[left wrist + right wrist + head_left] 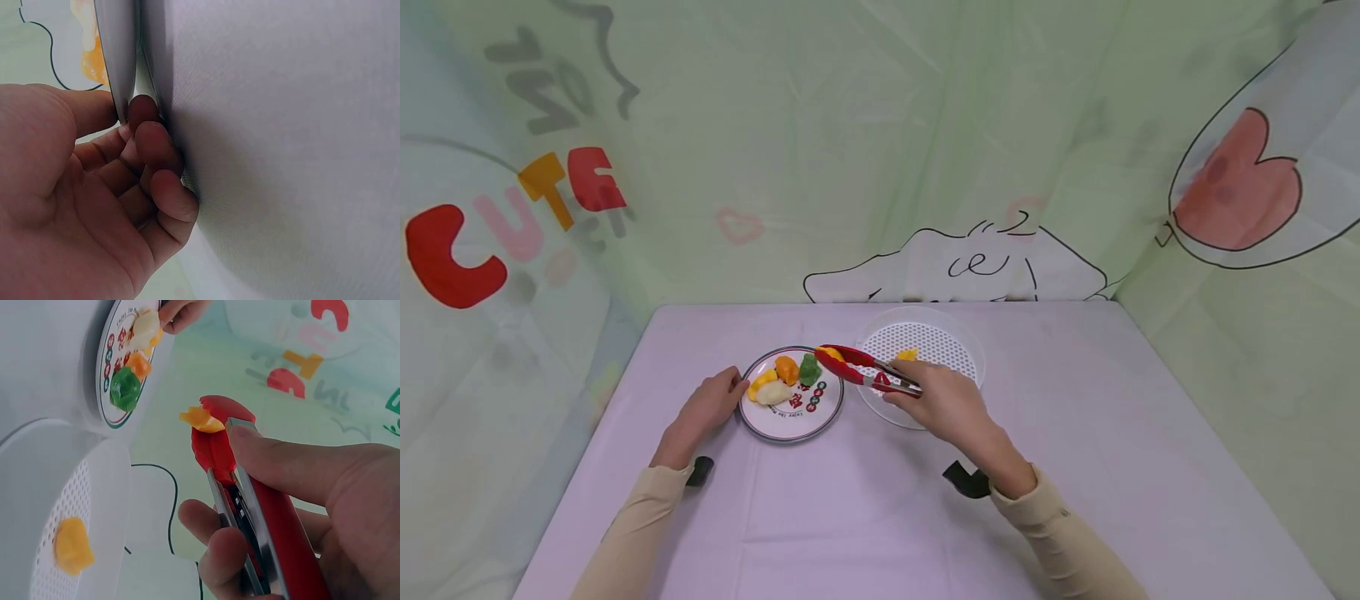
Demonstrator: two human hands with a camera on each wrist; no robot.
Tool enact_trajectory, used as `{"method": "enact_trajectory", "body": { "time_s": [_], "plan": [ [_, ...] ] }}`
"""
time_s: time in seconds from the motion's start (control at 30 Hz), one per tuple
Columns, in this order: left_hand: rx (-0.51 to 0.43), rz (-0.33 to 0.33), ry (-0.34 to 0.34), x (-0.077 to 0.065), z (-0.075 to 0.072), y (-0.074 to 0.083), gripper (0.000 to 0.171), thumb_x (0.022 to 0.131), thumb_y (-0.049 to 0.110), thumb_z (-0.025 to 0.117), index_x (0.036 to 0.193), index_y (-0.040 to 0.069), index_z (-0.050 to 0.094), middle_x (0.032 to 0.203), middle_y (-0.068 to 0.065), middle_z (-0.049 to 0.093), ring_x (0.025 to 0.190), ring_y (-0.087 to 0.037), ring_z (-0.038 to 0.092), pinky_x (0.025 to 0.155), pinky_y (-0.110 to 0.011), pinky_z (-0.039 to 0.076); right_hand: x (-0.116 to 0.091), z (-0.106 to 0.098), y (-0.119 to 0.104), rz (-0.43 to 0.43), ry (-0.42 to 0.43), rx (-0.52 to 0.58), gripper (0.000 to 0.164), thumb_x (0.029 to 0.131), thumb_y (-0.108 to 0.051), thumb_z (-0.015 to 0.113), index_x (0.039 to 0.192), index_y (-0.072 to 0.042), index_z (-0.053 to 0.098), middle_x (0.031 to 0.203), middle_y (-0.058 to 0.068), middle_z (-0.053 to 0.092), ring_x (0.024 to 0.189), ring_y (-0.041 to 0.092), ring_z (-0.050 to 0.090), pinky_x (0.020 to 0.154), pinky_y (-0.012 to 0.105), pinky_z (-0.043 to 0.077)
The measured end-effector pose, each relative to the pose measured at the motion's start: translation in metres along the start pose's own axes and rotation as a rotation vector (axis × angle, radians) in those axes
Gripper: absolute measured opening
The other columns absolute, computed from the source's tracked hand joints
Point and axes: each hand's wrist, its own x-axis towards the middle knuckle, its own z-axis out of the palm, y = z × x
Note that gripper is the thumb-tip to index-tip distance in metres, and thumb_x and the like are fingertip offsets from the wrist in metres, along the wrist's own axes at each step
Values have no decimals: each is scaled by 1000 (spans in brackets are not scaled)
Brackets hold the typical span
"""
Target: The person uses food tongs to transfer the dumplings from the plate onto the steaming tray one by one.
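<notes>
Right hand [951,404] curled around red tongs [865,367], thumb and fingers [215,550] squeezing the arms together; at the tips, just beyond the fingers, a small yellow-orange food piece [201,419] pinched and lifted off the counter [865,517]. In the head view held above the gap where the printed plate [790,421] meets the white perforated tray [958,333].

Left hand [703,408] loosely bent, fingers [156,150] and thumb touching the plate rim at its far side from the tongs, steadying it, not lifting.

To do this carry well, probably: keep even pressure on the tongs, because the piece sits only at the very tip and looks easy to lose; move level and slow; keep the plate steady with the left fingers.

On the plate, right next to the left fingers: a pale yellow-white piece [771,390], then an orange piece [787,368] and a green piece [808,369], all close together. In the tray, beyond the right fingers: one single yellow piece [72,545] on the perforated bottom.
</notes>
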Motion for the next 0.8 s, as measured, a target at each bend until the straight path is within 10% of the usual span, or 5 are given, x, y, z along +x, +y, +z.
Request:
{"method": "enact_trajectory", "body": {
  "time_s": [0.8],
  "plan": [
    [-13, -1, -4, 0, 0, -1, 24, 96, 29, 46, 98, 6, 49, 74, -7, 50, 66, -18, 47, 55, -27, 35, 0, -17, 49, 149, -49, -12, 59, 77, -45, 69, 126, -15, 56, 113, 10, 64, 79, 20, 54, 55, 26, 39]
  ]
}}
